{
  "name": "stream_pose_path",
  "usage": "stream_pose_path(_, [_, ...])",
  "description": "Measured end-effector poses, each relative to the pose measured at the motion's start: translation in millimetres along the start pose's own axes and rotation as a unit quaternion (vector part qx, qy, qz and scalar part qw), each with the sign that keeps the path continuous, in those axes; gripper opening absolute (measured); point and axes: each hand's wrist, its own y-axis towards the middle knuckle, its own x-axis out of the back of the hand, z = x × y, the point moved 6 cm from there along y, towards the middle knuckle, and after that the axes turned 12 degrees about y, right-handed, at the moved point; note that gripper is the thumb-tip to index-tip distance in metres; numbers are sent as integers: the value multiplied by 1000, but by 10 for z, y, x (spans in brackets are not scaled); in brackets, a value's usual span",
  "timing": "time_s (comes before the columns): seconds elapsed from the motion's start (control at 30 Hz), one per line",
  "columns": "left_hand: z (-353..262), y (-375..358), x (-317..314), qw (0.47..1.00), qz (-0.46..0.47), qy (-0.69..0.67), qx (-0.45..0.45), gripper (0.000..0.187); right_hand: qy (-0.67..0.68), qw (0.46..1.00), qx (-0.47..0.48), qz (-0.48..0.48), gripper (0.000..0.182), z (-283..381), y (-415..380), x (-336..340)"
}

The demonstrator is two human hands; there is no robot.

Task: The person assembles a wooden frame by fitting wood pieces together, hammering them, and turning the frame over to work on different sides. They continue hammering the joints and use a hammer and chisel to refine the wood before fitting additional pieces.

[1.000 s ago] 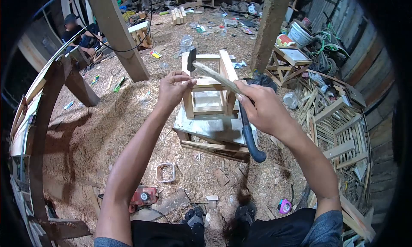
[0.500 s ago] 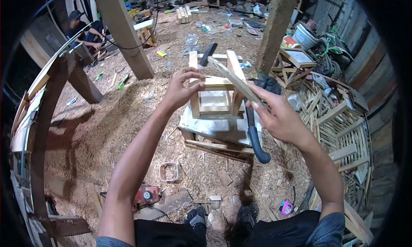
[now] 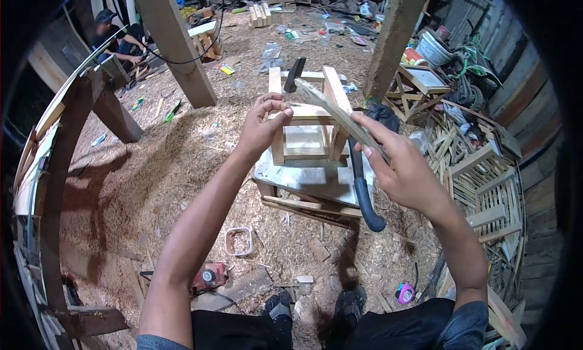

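Observation:
A small wooden frame [image 3: 306, 150] stands on a pale-topped low table [image 3: 303, 178]. My right hand [image 3: 395, 161] is wrapped round the wooden handle of a hammer [image 3: 331, 107], whose dark head hangs over the frame's upper left part. My left hand [image 3: 265, 120] is at the frame's left upright, with thumb and fingertips pinched near the left end of the crossbar. Whatever those fingertips hold is too small to make out. A tool with a curved black handle [image 3: 367, 205] lies against the table's right side, partly hidden.
Wooden posts stand at left [image 3: 176, 52] and right [image 3: 392, 46]. A plastic container [image 3: 238, 242], a red machine [image 3: 207, 277] and a pink tape measure [image 3: 405, 293] lie on the shavings-covered floor. Slatted wood is piled at right. Another person [image 3: 118, 43] sits at far left.
The view has shifted slightly. My left thumb and fingertips sit a little closer together near the crossbar. The hammer remains in my right hand above the frame.

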Motion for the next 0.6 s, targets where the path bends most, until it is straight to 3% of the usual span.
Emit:
stream_pose_path(0.07, [-32,-21,12,1000,-6,6,5,20,-97,991,88,1,45,20,-20,-22])
stream_pose_path(0.3, [-25,-18,11,999,-37,15,21,18,-127,989,70,26,46,27,-27,-52])
stream_pose_path(0.6, [10,-6,6,999,-38,6,18,14,-114,987,115,-11,46,85,-9,-9])
